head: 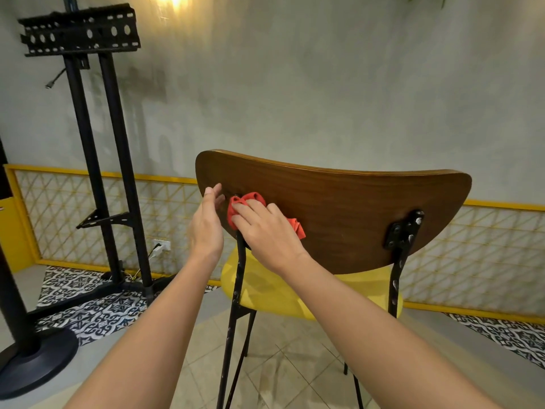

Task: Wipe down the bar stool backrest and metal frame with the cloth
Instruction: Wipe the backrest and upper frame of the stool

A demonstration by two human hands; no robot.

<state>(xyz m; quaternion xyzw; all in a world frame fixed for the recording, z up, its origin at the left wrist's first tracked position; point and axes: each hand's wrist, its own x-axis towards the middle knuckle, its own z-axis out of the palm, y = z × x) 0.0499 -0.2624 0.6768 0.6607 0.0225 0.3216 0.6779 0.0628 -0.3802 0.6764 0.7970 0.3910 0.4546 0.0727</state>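
A bar stool stands in front of me with a curved dark wooden backrest, a yellow seat and a black metal frame flecked with white. My right hand presses a bunched red cloth against the back of the backrest, over the left bracket where the left frame post meets the wood. My left hand is held edge-on just left of the cloth, fingers straight, fingertips at the backrest's left edge, holding nothing. The right bracket is uncovered.
A tall black stand with a perforated mounting plate rises at the left on patterned tiles. A black round base sits at the lower left. A yellow lattice panel lines the grey wall behind the stool. A wall socket holds a plug.
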